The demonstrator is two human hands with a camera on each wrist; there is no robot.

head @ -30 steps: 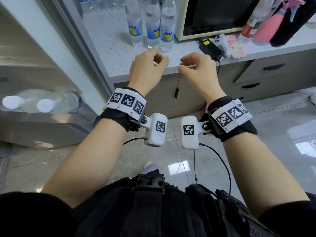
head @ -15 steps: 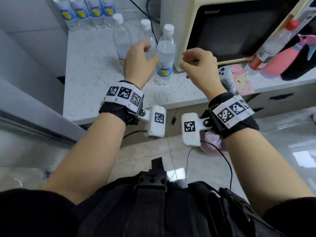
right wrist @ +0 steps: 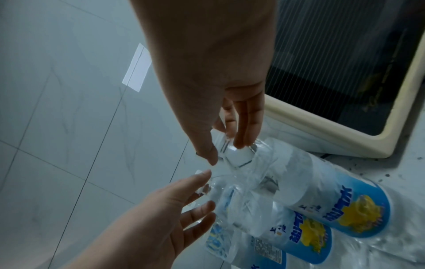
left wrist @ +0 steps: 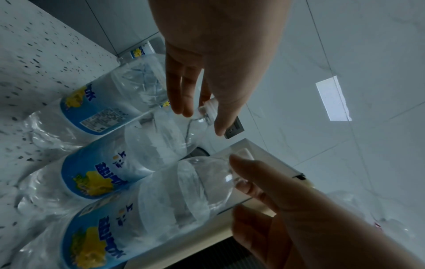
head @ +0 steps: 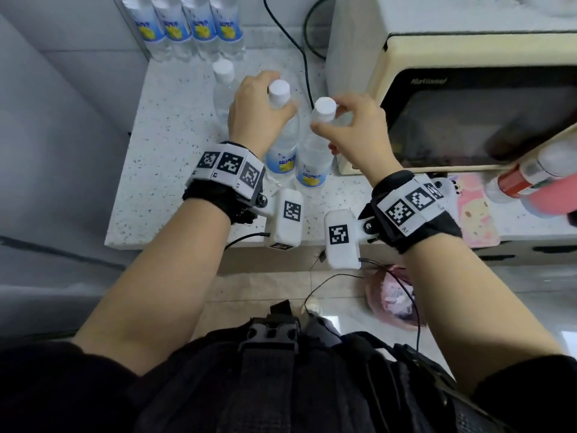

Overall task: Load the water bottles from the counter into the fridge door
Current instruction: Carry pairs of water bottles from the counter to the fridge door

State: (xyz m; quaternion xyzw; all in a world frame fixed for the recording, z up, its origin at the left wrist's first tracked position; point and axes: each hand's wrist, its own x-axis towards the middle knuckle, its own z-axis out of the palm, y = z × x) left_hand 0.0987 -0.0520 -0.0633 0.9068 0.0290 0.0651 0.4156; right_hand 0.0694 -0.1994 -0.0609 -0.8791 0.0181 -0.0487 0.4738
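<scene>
Desk (head: 175, 170) beside the microwave (head: 468, 114) carries three loose bottles plus a row of four (head: 190, 26) at the back; fridge door not in view. Left hand (head: 259, 114) curls round the middle bottle's (head: 282, 145) neck, right hand (head: 356, 129) pinches the near bottle (head: 313, 157) below its cap, both bottles standing. My read: grasp stage, seven bottles left to load.

A: What stands on the tabletop (head: 162, 170)?
B: Three loose bottles in a cluster. The far-left bottle (head: 222, 89) is farthest, the middle bottle (head: 282, 142) nearer, the right bottle (head: 313, 157) just beside it.
A: And the hands?
B: The left hand (head: 256, 114) is at the middle bottle's neck, the right hand (head: 356, 129) at the right bottle's.
A: Behind them?
B: A row of bottles (head: 190, 26) at the far left, against the wall.
A: To the right?
B: The microwave (head: 468, 89), just beside the right bottle.
</scene>
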